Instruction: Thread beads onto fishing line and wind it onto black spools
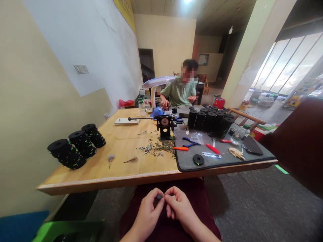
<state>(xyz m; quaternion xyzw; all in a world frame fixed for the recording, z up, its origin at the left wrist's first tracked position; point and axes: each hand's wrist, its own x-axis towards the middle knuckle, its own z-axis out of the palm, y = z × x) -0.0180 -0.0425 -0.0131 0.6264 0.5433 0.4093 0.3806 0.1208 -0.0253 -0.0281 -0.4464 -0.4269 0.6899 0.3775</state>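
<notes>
Over my lap, below the table's front edge, my left hand is closed around a small dark round piece, mostly hidden by the fingers. My right hand pinches at its fingertips, which meet those of the left; whatever they grip is too small to make out. Nearest on the table, a flat black foam spool with a bit of green lies on the grey mat. Small metal and coloured pieces are heaped left of the mat.
A black hand-cranked winder and blue lamp stand mid-table. Black spool stacks stand left and right. Pliers, an orange-handled tool and snips lie on the mat. Another person sits opposite.
</notes>
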